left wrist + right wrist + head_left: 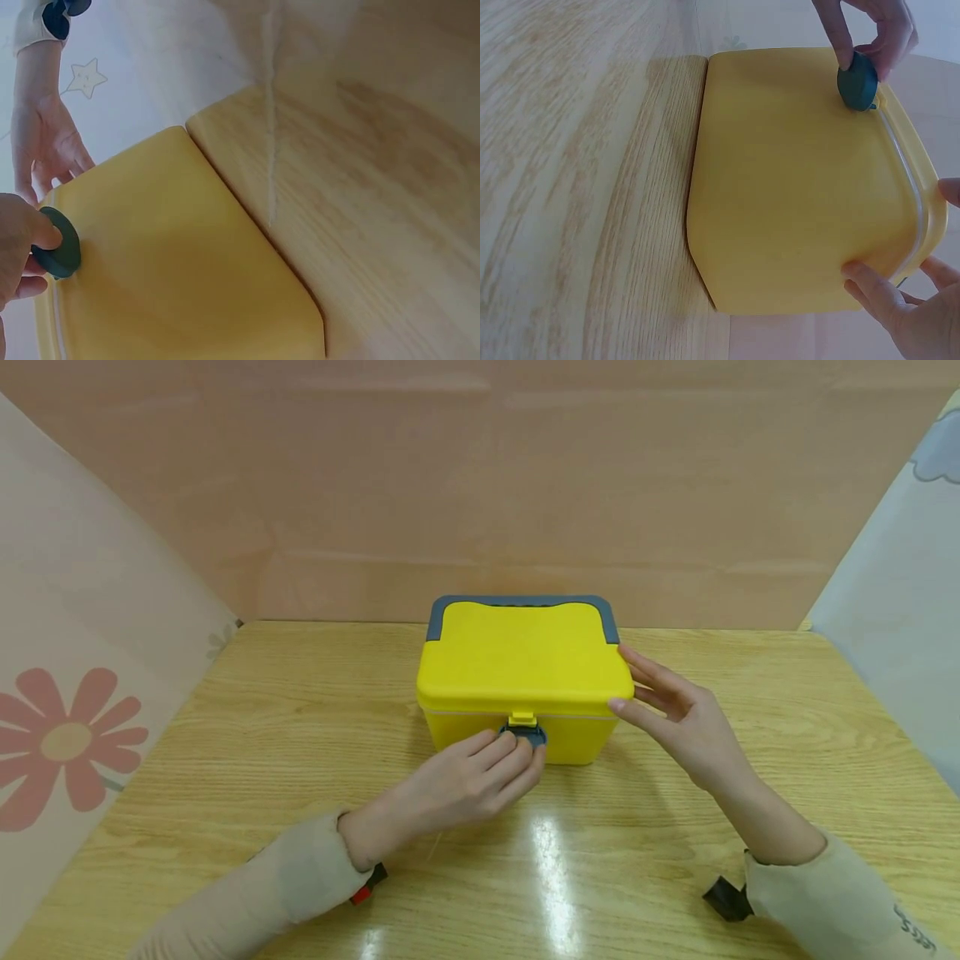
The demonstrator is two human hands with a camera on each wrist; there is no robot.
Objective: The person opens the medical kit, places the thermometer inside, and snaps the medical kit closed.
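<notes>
Beige sleeves nearest the camera, both forearms reaching in over the pale wood-grain counter (247,735).

Left hand (465,781): fingers curled, pinching the round dark-teal latch (525,735) on the front wall of the yellow plastic box with grey-trimmed lid (525,668). Left wrist view confirms it: thumb and fingertip on either side of the latch (60,244).

Right hand (678,714): fingers straight, slightly spread, pressed against the box's right edge at lid height. Steadying, not gripping.

Box sits mid-counter, toward the back, near the tan rear panel (480,485) but not clearly touching it.

Progress, as I judge it: lid down and seated flush, small yellow tab (522,719) just above the latch. Latch in hand but I cannot tell whether it is locked or released. Lid not yet lifted.

Room: open counter left, right and in front of the box. Flowered panel (75,735) well left of the box, pale blue panel (900,610) well right. Rear panel close behind the box could crowd a lid hinging backward.
</notes>
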